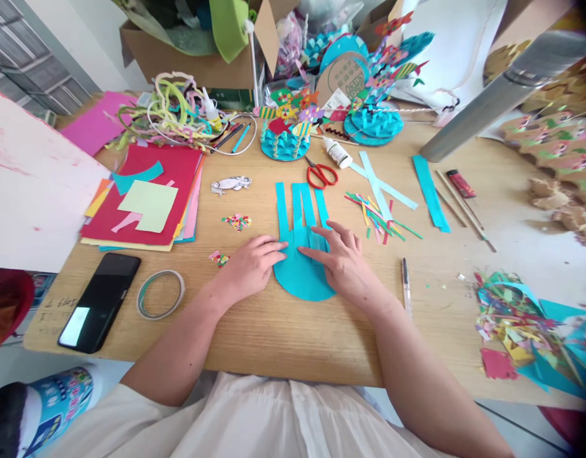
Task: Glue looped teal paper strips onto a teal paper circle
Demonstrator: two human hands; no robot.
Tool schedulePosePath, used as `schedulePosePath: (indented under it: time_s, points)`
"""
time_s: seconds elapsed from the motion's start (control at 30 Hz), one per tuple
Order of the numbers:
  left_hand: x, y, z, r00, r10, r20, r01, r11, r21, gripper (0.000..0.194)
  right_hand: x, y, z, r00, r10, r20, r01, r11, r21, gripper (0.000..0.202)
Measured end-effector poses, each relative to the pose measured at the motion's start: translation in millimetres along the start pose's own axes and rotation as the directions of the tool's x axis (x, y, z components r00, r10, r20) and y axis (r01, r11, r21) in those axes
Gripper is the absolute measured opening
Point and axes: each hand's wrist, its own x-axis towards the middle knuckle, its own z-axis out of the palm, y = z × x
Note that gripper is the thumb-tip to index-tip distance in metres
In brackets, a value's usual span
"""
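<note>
A blue paper cutout (302,280) lies flat on the table, rounded at the near end and split into several long strips at the far end. My left hand (254,264) rests at its left edge, fingertips on the paper, holding nothing. Across the right side of the cutout, my right hand (347,264) lies with fingers spread, pressing near the base of the strips. A clear, shiny strip of what looks like tape (317,242) shows under those fingers. Beyond the strips are red-handled scissors (322,175) and a white glue bottle (337,152).
Stacked coloured paper (130,219), a phone (99,302) and a tape roll (160,295) lie left. Narrow paper strips (383,219), a pen (406,286) and paper scraps (522,324) lie right. Blue paper crafts (286,143) stand behind; a metal pole (488,105) rises at right.
</note>
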Motion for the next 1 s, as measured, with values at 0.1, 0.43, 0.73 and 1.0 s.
schedulePosePath:
  time_s: [0.1, 0.43, 0.73, 1.0]
  points:
    - [0.3, -0.2, 0.0, 1.0, 0.005, 0.0, -0.005, 1.0, -0.009, 0.037, -0.3, 0.7, -0.1, 1.0, -0.003, -0.002, 0.003, 1.0, 0.013, 0.052]
    - [0.0, 0.3, -1.1, 1.0, 0.022, -0.009, -0.022, 0.999, 0.033, 0.034, 0.2, -5.0, -0.2, 0.997, -0.076, 0.007, 0.075, 0.993, 0.091, 0.056]
    - [-1.0, -1.3, 0.8, 1.0, 0.022, -0.005, -0.022, 0.999, 0.049, 0.035, 1.2, -10.7, 2.8, 0.993, -0.11, 0.044, 0.106, 0.991, 0.085, 0.051]
    - [0.5, 1.5, -0.9, 0.999, -0.037, -0.015, 0.037, 0.999, -0.018, 0.04, 1.0, -11.2, 3.2, 0.993, -0.109, 0.048, 0.105, 0.992, 0.073, 0.053]
